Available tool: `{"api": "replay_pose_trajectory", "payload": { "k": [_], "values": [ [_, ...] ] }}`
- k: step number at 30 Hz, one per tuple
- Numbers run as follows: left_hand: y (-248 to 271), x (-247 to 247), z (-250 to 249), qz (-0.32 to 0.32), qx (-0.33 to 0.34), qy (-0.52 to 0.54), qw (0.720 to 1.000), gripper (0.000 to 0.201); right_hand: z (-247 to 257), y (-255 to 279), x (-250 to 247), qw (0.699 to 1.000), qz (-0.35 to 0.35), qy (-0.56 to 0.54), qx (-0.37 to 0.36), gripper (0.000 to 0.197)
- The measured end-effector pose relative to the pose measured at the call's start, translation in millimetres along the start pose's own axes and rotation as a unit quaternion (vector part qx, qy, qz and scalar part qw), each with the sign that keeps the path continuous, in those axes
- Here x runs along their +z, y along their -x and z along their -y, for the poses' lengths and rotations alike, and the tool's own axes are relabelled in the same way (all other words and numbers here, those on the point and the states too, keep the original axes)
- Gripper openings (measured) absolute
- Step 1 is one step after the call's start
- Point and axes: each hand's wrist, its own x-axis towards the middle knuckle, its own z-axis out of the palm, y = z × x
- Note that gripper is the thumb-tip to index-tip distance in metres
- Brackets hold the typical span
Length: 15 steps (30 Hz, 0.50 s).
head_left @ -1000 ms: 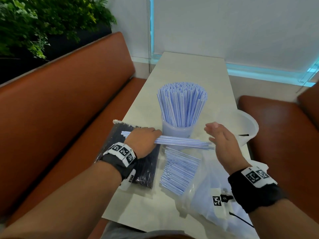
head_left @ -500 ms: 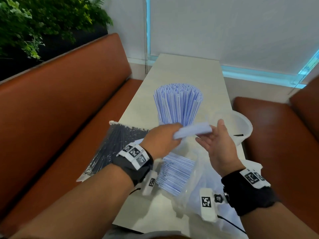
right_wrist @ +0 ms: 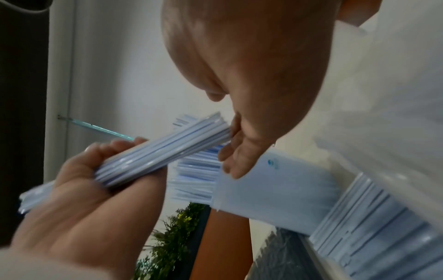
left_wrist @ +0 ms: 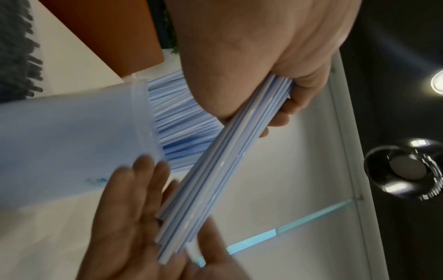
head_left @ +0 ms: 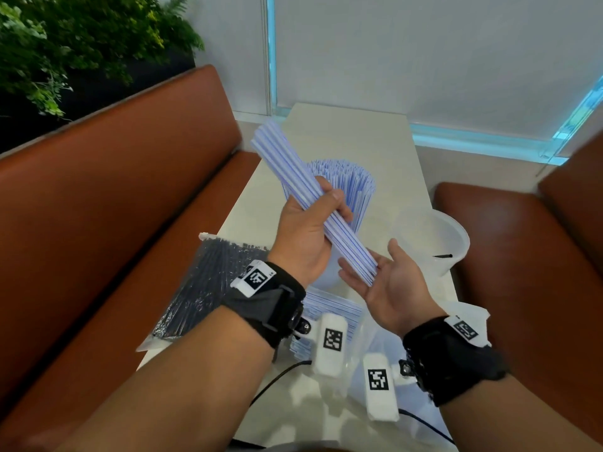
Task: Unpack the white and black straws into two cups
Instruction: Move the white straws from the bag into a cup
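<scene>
A pale table (head_left: 385, 151) is running away from the person between two brown leather benches (head_left: 130, 190), toward a white wall with a blue-lit strip at its foot; green plants (head_left: 65, 44) are standing behind the left bench.

At the near edge a clear bag (head_left: 375, 327) is lying, with loose white straws (head_left: 329, 308) spilling from it. At the near left edge a pack of black straws (head_left: 202, 288) is lying flat, its long axis running from near-left to far-right.

Above the table's middle the left hand (head_left: 303, 236) is gripping a bundle (head_left: 293, 177) of white straws around its midpoint, fingers and thumb curled round it. The bundle's long axis is slanting: its lower end is pointing near and right, its upper end far, left and up. The right hand (head_left: 388, 282) is lying flat and palm-up under the lower end, fingers straight, and the straw ends are touching its palm; the left wrist view shows the same contact of bundle (left_wrist: 215, 170) and right hand (left_wrist: 134, 217).

Just behind the hands a cup (head_left: 326, 272) is standing, packed with upright white straws (head_left: 346, 177) fanning out at the top. Near the right edge a second cup (head_left: 453, 243) is standing, with a short black piece showing at its front.
</scene>
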Motion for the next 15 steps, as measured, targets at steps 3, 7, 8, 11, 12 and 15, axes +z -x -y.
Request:
{"api": "replay_pose_trajectory", "payload": {
  "k": [3, 7, 8, 11, 12, 15],
  "values": [
    [-2.6, -1.6, 0.5, -0.018, -0.011, -0.01, 1.0, 0.021, 0.8, 0.7, -1.2, 0.998, 0.042, 0.053, 0.002, 0.074],
    [-5.2, -4.3, -1.3, -0.026, -0.027, -0.022, 0.999, 0.019, -5.3, 4.0, -0.4, 0.933, 0.049, 0.318, -0.16, 0.048],
    [-5.3, -5.7, -2.3, -0.03, -0.029, -0.025, 0.999, 0.019, -4.2, 6.0, -1.8, 0.881, 0.062, 0.412, -0.223, 0.041],
    [0.4, -7.9, -0.1, -0.021, -0.047, -0.059, 0.997, 0.019, -6.7, 5.5, -0.2, 0.767, 0.109, 0.582, -0.245, 0.029],
    [1.2, -8.4, -0.4, -0.016, -0.051, -0.072, 0.996, 0.018, -7.9, 4.4, 2.2, 0.753, 0.091, 0.604, -0.243, 0.023],
    [-6.6, -10.2, -14.3, -0.018, -0.028, -0.088, 0.996, 0.016, -8.5, 1.1, 2.6, 0.728, 0.035, 0.638, -0.251, 0.028]
  ]
}}
